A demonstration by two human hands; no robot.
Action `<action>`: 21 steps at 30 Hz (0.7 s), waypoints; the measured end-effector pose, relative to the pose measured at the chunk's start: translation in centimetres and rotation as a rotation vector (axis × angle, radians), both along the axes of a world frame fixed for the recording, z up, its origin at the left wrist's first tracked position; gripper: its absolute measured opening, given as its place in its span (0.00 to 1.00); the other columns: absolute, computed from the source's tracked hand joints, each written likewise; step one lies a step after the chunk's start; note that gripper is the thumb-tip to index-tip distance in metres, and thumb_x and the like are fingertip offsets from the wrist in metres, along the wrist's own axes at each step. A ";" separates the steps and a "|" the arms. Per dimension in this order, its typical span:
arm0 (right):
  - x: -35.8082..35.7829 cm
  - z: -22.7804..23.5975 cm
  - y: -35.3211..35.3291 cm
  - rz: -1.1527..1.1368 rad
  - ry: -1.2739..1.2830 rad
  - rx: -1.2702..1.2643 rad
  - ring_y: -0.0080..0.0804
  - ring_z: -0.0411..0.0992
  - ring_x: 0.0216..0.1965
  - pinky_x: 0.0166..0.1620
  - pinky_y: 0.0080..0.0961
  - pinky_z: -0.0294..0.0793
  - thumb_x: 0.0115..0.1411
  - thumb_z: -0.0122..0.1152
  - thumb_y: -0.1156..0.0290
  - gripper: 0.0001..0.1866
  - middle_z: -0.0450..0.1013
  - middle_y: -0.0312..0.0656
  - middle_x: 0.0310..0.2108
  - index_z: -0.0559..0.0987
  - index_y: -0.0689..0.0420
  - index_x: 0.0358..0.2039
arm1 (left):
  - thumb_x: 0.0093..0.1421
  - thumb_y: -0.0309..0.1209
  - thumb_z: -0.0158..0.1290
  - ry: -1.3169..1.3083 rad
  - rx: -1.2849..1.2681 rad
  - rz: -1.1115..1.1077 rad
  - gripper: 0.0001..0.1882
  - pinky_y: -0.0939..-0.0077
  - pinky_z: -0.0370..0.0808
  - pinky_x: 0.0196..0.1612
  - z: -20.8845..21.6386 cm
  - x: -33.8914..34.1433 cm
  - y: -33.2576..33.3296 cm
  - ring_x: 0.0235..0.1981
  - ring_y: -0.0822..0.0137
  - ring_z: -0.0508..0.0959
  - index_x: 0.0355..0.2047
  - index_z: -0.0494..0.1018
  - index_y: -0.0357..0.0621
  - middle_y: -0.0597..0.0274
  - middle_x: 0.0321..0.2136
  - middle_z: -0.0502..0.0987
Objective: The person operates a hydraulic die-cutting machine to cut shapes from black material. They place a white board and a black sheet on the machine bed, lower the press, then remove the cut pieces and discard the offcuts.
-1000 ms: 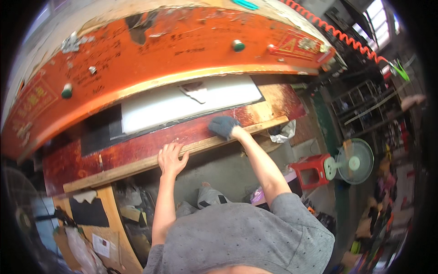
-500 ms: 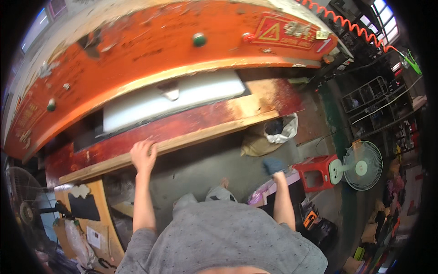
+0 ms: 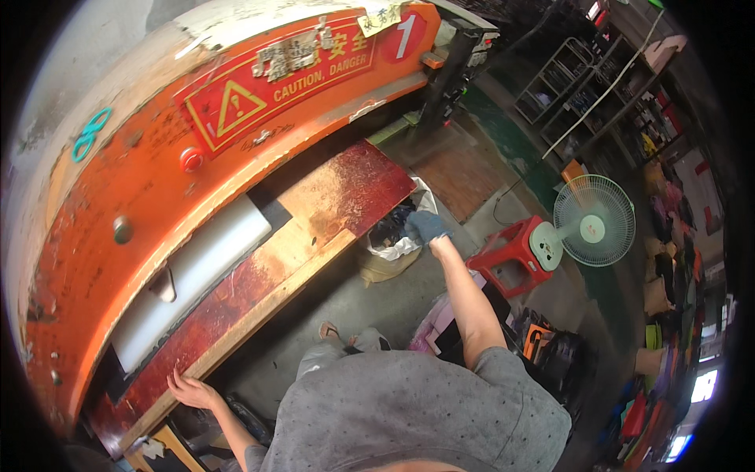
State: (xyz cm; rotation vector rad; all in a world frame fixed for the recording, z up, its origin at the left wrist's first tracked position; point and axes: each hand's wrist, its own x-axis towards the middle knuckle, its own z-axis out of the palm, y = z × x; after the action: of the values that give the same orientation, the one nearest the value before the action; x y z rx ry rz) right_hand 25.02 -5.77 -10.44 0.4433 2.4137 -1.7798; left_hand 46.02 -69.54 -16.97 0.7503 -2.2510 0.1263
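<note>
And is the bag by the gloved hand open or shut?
Open: the bag gapes at the top, and dark stuff shows inside, by the gloved right hand.

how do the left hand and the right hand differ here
The left hand is bare; the right hand wears a dark glove. The left hand is open at the red board's edge; the right hand is at the mouth of the pale sack, though its grip is unclear. Both are stretched out from the body.
</note>
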 end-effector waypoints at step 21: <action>-29.6 3.8 28.7 -0.379 0.577 0.969 0.52 0.70 0.45 0.48 0.44 0.68 0.58 0.47 0.55 0.19 0.73 0.52 0.43 0.75 0.55 0.43 | 0.60 0.37 0.48 0.162 1.477 0.509 0.17 0.68 0.71 0.42 -29.7 13.1 20.8 0.36 0.59 0.74 0.43 0.71 0.35 0.50 0.37 0.76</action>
State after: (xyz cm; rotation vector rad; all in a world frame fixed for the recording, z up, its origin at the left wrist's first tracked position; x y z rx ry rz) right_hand -4.56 22.94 -6.64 0.5256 3.7376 -0.7024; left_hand 59.13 -48.79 -46.63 1.9274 -1.6342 -1.4163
